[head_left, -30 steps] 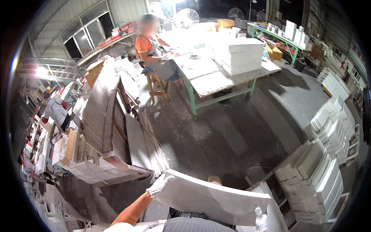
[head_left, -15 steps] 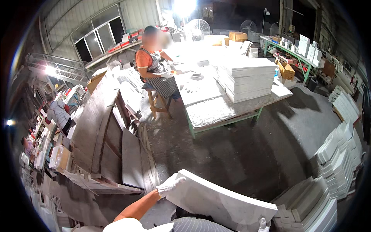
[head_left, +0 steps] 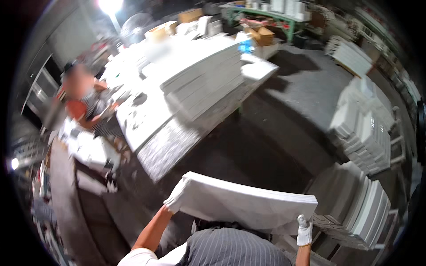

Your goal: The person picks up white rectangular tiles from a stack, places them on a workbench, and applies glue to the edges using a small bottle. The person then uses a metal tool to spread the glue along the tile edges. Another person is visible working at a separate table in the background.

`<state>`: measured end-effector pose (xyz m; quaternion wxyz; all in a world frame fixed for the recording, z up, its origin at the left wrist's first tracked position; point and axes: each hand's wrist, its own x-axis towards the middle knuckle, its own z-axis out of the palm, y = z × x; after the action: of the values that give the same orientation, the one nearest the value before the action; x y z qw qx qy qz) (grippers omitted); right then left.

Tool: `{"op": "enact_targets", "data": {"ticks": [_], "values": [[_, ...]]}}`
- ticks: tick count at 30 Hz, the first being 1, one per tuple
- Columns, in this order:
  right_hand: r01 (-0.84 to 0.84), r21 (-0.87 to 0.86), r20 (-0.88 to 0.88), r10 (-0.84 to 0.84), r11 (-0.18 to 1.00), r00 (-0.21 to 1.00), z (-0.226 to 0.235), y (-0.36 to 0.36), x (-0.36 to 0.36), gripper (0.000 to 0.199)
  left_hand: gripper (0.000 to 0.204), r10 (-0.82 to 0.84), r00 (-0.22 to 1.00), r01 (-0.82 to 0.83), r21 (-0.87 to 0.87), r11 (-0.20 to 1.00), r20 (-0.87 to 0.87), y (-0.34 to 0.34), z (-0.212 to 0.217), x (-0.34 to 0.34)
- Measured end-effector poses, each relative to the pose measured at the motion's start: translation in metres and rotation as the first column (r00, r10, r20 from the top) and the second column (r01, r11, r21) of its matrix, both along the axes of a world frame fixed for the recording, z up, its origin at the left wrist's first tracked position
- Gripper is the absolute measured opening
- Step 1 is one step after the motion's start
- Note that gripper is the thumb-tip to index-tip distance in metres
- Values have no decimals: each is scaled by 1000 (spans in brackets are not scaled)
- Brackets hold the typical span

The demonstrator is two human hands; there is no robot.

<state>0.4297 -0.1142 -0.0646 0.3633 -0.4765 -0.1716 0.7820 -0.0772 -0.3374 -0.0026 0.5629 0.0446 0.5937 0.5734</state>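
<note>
A wide white stone slab (head_left: 244,207), faintly veined in grey, is held upright on its long edge in front of my body. Fine lines run along its top edge, so it may be more than one sheet; I cannot tell. My left hand (head_left: 178,194), in a white glove, grips the slab's left end near the upper corner. At the right end, my gloved right hand (head_left: 304,230) is closed on the slab's edge, its thumb on the near face. The fingers behind the slab are hidden.
Ahead stands a worktable (head_left: 166,150) bearing a tall stack of white slabs (head_left: 208,84). A co-worker (head_left: 82,108) sits at its left side. On my right are leaning slabs (head_left: 344,190) and a stacked pile (head_left: 366,128). Brown boards (head_left: 62,186) stand at the left.
The view has swung to the right, so table and co-worker appear further left. The slab is higher and more level, and my right hand shows more fully.
</note>
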Motion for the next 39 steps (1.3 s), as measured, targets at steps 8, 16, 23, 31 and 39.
{"op": "enact_targets", "data": {"ticks": [8,16,23,31,39], "values": [[-151,338,687,-134,929,714,53,89,-68,35,56,-298,924,322,65,945,-238,269,19,-61],[-259,284,852,-119,923,509,32,298,-49,26,50,-317,915,343,65,937,-250,495,23,-41],[-278,548,668,-212,789,713,63,488,-45,29,46,-181,983,177,121,977,21,630,9,-39],[-261,345,728,-81,902,681,8,695,-32,23,51,-302,929,330,112,937,-212,846,23,-53],[-166,340,708,-135,926,694,51,878,-74,48,30,-278,884,397,293,870,-375,1073,-9,-84]]}}
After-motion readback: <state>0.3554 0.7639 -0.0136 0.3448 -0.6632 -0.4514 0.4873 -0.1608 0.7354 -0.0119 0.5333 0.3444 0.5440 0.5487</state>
